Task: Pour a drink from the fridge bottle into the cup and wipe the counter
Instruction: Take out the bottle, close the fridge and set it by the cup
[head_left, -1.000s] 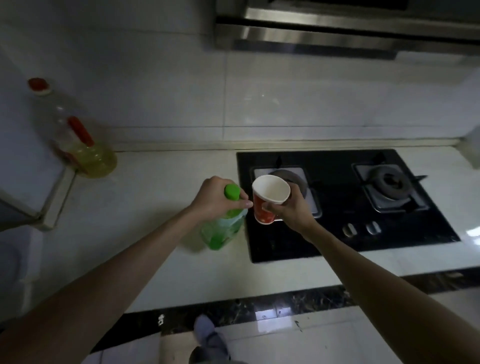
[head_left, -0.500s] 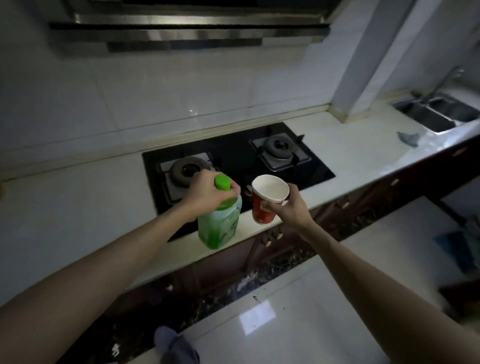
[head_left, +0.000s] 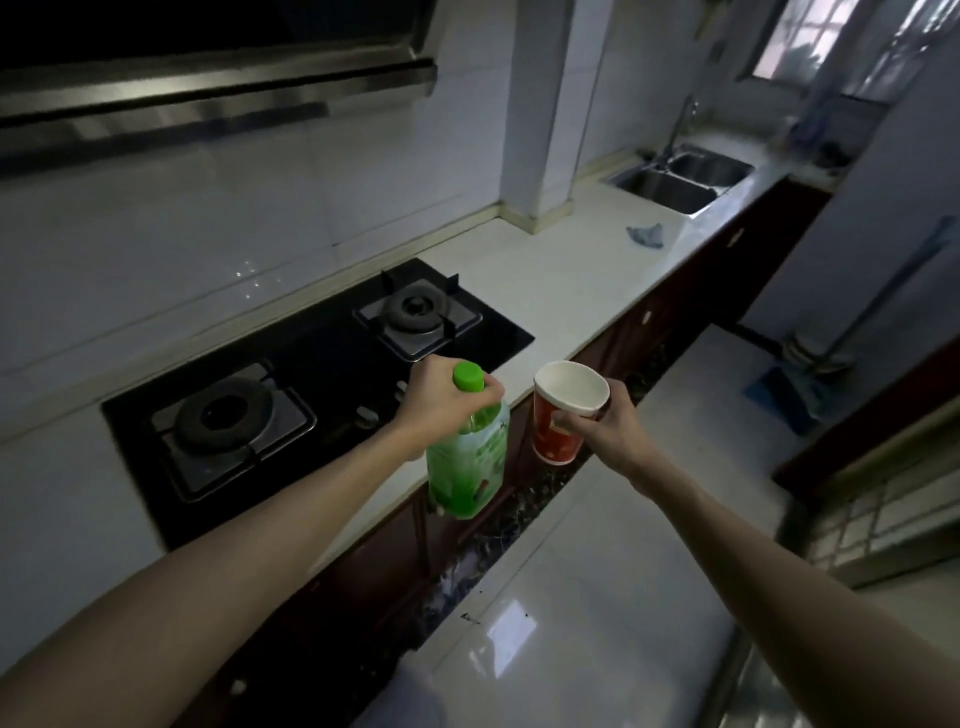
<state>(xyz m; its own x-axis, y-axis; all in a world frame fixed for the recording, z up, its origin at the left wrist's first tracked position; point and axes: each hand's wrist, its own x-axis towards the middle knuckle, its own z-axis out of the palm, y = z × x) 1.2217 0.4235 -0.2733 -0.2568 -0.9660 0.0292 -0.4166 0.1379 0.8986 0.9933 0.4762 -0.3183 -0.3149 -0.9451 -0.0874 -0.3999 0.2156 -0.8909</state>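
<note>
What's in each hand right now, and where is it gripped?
Left hand grips the green bottle at its neck, below the cap; right hand holds the paper cup by its side.

Left hand (head_left: 439, 402) holds green bottle (head_left: 467, 462); right hand (head_left: 605, 421) holds cup (head_left: 563, 415).

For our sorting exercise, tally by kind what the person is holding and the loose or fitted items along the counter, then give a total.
Green bottle: 1
Red paper cup: 1
Grey cloth: 1
Gas burners: 2
Sink basins: 2
Total: 7
</note>
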